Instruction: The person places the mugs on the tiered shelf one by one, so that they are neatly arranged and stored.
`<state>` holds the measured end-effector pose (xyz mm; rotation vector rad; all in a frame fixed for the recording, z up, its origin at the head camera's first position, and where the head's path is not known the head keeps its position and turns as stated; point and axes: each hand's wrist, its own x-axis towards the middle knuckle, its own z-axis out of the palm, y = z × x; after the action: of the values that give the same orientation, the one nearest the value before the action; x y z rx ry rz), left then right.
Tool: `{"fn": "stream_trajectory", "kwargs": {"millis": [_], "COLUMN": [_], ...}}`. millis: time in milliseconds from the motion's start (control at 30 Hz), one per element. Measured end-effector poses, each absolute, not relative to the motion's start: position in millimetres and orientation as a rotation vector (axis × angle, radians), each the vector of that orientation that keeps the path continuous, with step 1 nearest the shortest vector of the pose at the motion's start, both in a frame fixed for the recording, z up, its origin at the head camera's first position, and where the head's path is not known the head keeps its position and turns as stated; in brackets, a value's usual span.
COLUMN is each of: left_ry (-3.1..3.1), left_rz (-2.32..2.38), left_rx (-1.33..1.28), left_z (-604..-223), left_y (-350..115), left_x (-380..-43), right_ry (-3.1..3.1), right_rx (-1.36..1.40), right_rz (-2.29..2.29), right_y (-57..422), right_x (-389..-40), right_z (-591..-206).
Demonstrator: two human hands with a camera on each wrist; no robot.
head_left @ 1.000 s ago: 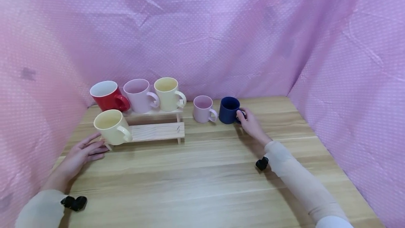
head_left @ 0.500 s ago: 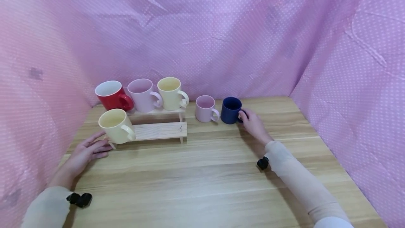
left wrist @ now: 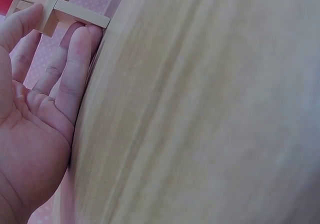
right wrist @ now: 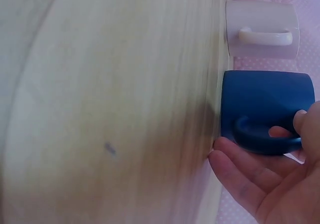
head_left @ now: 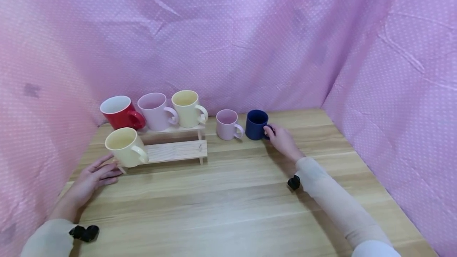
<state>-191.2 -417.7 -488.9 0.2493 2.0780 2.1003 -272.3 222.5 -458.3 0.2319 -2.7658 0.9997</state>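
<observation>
In the head view, my right hand (head_left: 283, 142) pinches the handle of a navy blue mug (head_left: 255, 128), which stands upright on the table. The right wrist view shows the thumb and fingers at the handle of this mug (right wrist: 265, 96), with other fingertips down by the tabletop. At far left, my left hand (head_left: 91, 181) rests against the left end of a two-tier wooden rack (head_left: 175, 152), its fingers loosely extended. In the left wrist view, fingertips touch the wooden end piece (left wrist: 82, 12). A pale yellow mug (head_left: 125, 150) sits on the lower tier beside that hand.
On the upper tier stand a red mug (head_left: 120, 117) with white inside, a pink mug (head_left: 154, 116) and another pale yellow mug (head_left: 186, 112). A smaller pink mug (head_left: 226, 130) is on the table, between rack and navy mug. Pink dotted cloth (head_left: 228, 31) encloses the table (head_left: 214, 209).
The head view shifts slightly. Both hands keep their places, the right at the navy mug's handle and the left at the rack's end; no mug has visibly moved on the table or rack.
</observation>
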Motion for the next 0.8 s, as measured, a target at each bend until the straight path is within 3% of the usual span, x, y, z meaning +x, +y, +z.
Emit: {"fn": "stream_trajectory", "kwargs": {"millis": [500,800], "left_ry": [2.133,2.094], "left_rz": [2.083,2.123], "left_rx": [0.187,0.184], "left_z": [-481.5,-487.9], "left_y": [-424.4,-413.6], "left_x": [-188.4,-189.5], "right_ry": [-2.792,-2.779], "right_rx": [0.137,0.125], "right_rz": [1.692,1.751], "right_y": [222.7,230.7], "right_x": [-279.2,-274.3], "right_z": [-443.2,-443.7]}}
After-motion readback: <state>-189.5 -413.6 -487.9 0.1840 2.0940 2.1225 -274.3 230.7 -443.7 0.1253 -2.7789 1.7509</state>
